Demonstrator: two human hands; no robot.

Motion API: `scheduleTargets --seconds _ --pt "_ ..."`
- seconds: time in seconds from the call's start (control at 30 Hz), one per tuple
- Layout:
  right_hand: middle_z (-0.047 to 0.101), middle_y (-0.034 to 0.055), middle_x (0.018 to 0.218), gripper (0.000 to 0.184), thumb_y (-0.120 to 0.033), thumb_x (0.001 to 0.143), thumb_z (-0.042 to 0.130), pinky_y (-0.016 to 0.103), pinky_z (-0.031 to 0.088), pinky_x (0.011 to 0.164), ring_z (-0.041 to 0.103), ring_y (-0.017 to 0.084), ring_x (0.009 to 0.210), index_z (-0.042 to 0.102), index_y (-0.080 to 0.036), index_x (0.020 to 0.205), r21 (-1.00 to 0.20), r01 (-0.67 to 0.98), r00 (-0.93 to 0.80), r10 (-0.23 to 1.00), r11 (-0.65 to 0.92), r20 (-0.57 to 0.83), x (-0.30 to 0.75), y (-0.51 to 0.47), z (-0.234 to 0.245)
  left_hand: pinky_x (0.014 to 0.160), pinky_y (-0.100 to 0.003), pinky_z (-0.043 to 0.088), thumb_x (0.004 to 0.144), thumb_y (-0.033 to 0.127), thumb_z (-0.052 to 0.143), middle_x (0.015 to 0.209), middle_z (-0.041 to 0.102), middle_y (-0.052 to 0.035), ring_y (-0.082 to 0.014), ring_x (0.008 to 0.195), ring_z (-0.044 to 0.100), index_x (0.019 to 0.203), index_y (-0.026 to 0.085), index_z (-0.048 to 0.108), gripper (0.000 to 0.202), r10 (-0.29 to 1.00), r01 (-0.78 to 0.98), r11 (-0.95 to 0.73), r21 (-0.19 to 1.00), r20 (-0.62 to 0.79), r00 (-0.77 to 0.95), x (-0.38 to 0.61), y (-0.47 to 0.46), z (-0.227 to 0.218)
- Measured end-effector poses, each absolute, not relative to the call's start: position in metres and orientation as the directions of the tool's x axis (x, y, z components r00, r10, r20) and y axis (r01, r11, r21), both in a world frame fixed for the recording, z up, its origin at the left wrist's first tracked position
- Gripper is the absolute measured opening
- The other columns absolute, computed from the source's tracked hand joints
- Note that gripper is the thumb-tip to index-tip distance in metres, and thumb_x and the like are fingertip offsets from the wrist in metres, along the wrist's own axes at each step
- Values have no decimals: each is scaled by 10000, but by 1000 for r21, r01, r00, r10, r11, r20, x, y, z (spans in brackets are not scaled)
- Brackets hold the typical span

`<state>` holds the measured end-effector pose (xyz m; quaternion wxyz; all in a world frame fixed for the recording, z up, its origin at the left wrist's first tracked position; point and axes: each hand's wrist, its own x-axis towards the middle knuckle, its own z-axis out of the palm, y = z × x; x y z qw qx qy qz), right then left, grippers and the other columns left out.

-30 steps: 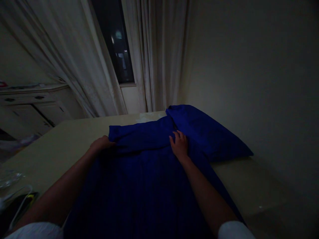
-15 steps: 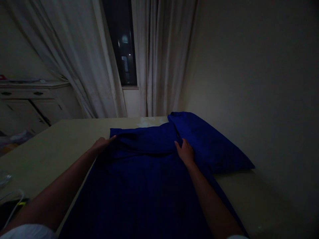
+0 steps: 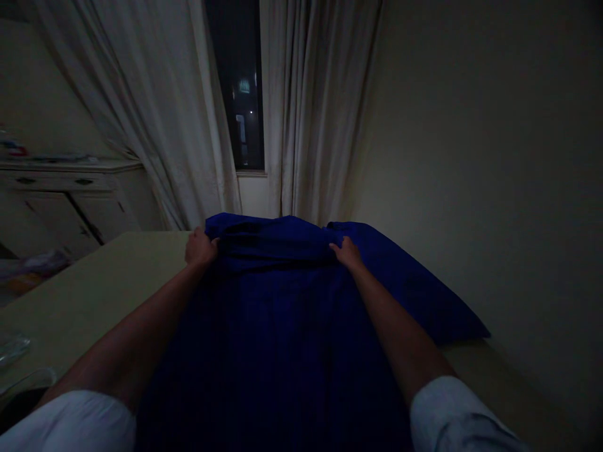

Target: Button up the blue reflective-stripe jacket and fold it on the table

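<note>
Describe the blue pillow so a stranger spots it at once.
Start at the curtained window, drop to the pale mattress below it. The pillow lies against the right wall, plump and wedge-shaped, unlike the draped blue cloth next to it.

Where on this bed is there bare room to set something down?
The widest bare patch is the cream mattress, bordered by the left forearm and a clear plastic item near its edge. A narrower strip lies between the blue pillow and the wall. It is crowded around the left hand and right hand, where the blue fabric bunches.
</note>
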<state>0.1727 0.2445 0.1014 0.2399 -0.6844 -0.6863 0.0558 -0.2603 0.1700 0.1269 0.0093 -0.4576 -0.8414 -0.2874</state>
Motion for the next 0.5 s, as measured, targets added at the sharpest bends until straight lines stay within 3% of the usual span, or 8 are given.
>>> scheduleTargets --seconds 0.1,0.2,0.33,0.4,0.5 --pt "585 254 1481 628 -399 993 612 399 457 1109 581 320 1369 487 -56 1504 -424 900 6 967 106 254 168 234 94 1095 -478 466 991 331 486 1494 517 -337 -411 1380 544 1573 -14 322 696 776 823 379 423 339 -532 -238 153 122" --pt "585 225 1486 622 -357 967 631 428 433 1143 573 316 1372 482 -102 1514 -389 895 -116 956 219 270 180 196 70 1140 -485 438 984 348 492 1565 467 -318 -399 1426 508 1603 3 310 731 895 886 292 360 224 -386 -211 113 95" --pt "577 242 1479 663 -432 941 645 483 416 1163 561 371 1366 504 -93 1494 -265 933 -175 950 244 257 226 110 29 1098 -712 395 951 556 517 1674 334 -294 -508 1458 435 1622 129 381 807 946 920 318 230 -11 -324 -198 22 40" --pt "606 225 1438 616 -475 947 617 511 423 1151 572 381 1339 543 -142 1461 -224 942 -171 932 249 319 254 61 12 1077 -746 383 943 601 474 1659 356 -301 -526 1460 418 1591 132 447 800 942 929 329 169 15 -336 -206 -29 16" --pt "646 216 1354 582 -543 932 595 553 461 1100 609 398 1268 592 -178 1386 -276 940 -85 918 203 386 290 0 -6 1061 -657 439 914 639 439 1551 487 -330 -510 1407 481 1513 91 532 817 933 933 334 132 92 -347 -225 -90 -6"
